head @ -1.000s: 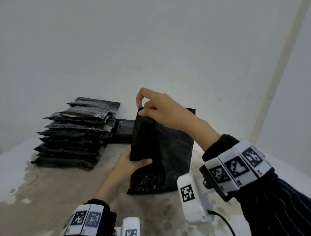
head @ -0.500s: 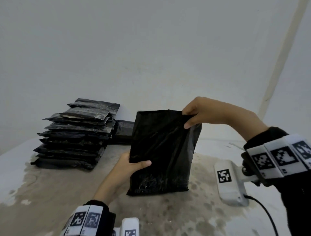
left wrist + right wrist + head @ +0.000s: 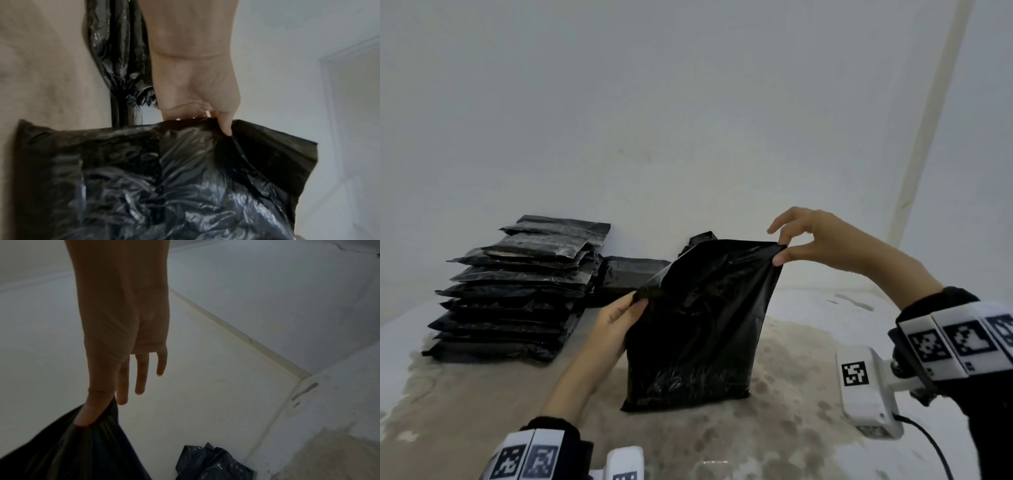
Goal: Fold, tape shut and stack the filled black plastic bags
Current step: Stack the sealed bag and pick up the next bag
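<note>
Black plastic fills the middle of the head view: a filled bag (image 3: 695,329) stands upright on the table (image 3: 465,407), its bottom edge on the stained, mottled surface and its upper part slack and creased. The right hand (image 3: 822,240) is raised at the bag's top right corner and pinches that corner between thumb and forefinger, while the other three fingers (image 3: 141,376) stick out straight and loose, touching nothing. The left hand (image 3: 616,318) holds the bag's left edge partway up; the wrist view shows the thumb (image 3: 225,125) pressed over the front of the plastic with the fingers hidden behind it, so the hold looks like a pinch, though how tightly the hidden fingers curl cannot be told. Between the two hands the top edge runs at a slant, higher at the right, and the bag's mouth seems to gape a little near the left hand. To the left, well apart from the standing bag, a stack of flat folded bags (image 3: 517,294) lies on the table against the pale wall (image 3: 688,102). One more flat bag (image 3: 630,274) lies just beside the stack, behind the left hand. A crumpled dark bag (image 3: 213,465) lies on the table near the corner.
</note>
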